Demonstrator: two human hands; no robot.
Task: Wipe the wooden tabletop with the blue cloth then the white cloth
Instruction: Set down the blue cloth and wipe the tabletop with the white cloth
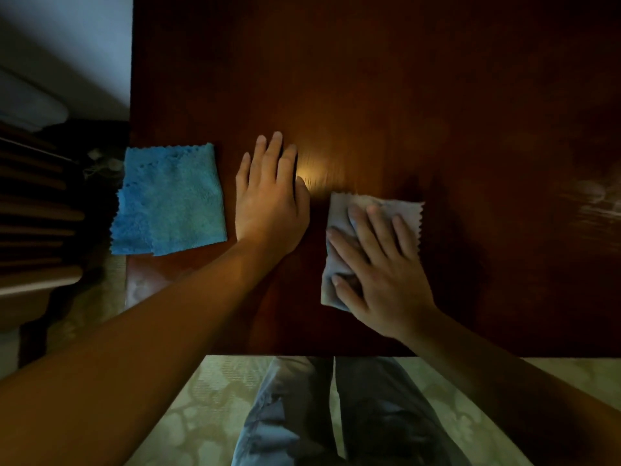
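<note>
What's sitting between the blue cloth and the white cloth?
In the head view, only the left hand, flat on the wooden tabletop, lies between the blue cloth and the white cloth.

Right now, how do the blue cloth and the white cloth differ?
The blue cloth lies untouched at the tabletop's left edge, slightly overhanging it; the white cloth sits further in, pressed under the right hand. The left hand rests flat on bare wood between them. The blue cloth looks plush and shows whole; the white cloth looks thinner and is partly covered. Both have zigzag edges.
</note>
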